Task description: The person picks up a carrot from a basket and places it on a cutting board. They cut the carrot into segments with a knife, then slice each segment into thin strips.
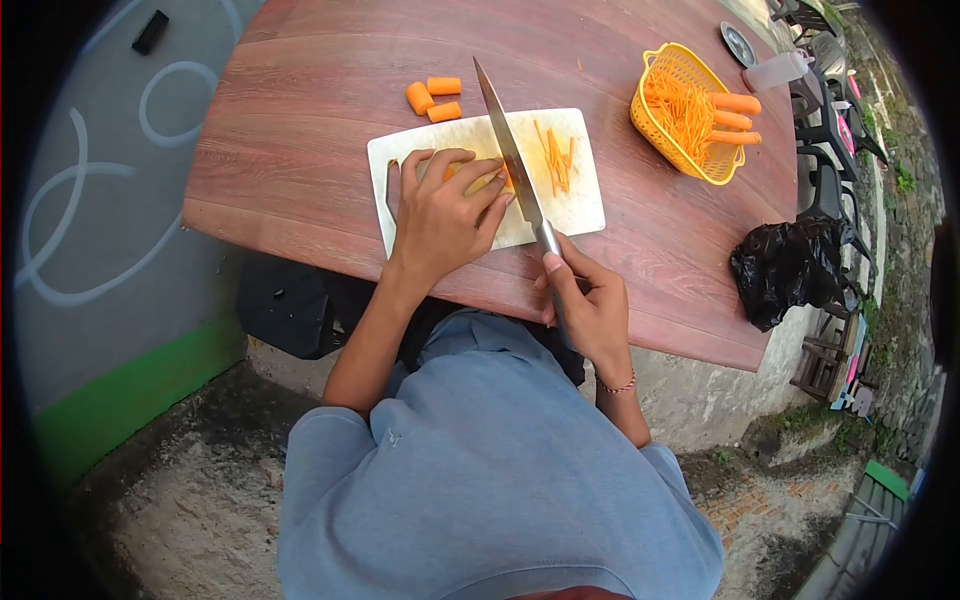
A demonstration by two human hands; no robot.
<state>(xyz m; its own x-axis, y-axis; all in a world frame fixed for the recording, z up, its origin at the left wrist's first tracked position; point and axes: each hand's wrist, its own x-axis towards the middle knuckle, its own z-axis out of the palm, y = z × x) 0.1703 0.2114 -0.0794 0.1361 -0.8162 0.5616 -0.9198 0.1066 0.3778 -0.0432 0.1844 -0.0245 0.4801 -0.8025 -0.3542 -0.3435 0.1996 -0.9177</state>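
Note:
On the white cutting board (pixel 583 207), my left hand (pixel 440 212) bends its fingers over a carrot piece (pixel 508 183) and presses it down. Most of that piece is hidden under the fingers. My right hand (pixel 592 302) is wrapped round the handle of a large kitchen knife (pixel 512 150). Its long blade points away from me and stands right beside the carrot at my left fingertips. Thin carrot strips (pixel 556 160) lie on the board to the right of the blade. Just beyond the board's far edge are several short carrot chunks (pixel 443 111).
At the right of the wooden table (pixel 330 90), a yellow basket (pixel 660 133) holds shredded carrot (pixel 680 108) and whole carrots (pixel 735 121). Past it are a plastic bottle (pixel 778 72) and a small plate (pixel 737 44). A black plastic bag (pixel 785 268) hangs at the right edge.

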